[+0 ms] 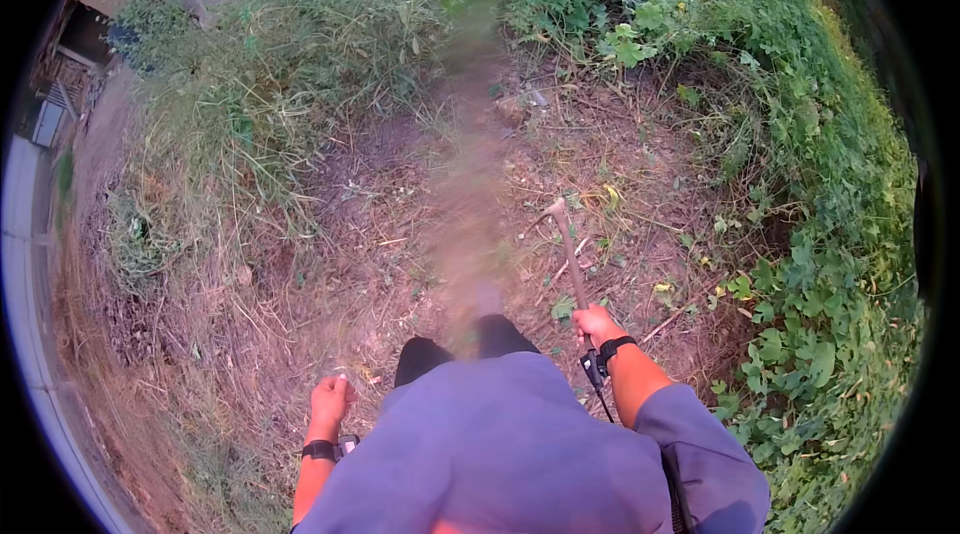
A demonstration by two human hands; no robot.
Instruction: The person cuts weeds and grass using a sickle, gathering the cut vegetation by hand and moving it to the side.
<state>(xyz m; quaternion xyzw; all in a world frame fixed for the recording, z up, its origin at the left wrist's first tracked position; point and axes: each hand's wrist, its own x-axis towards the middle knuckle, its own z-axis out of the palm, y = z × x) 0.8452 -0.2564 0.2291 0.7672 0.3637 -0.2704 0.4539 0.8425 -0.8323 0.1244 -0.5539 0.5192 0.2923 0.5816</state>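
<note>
My right hand [596, 325] is closed around the wooden handle of a hook-headed hand tool [571, 259]. Its handle points away from me, and at the far end a thin curved head bends left, close above the ground; I cannot tell whether it is a sickle or a small hoe. My left hand [331, 402] hangs low beside my body with its fingers curled in, and nothing shows in it. Under both hands lies bare brown soil [390, 224] strewn with dry stalks and cut bits of plant.
Leafy green vines [810, 354] grow thick along the right side. Tall grassy weeds [310, 44] stand at the far left, and broad-leaved plants [630, 34] at the back. A pale concrete edge [30, 274] curves along the left. A blurred streak hides the middle strip.
</note>
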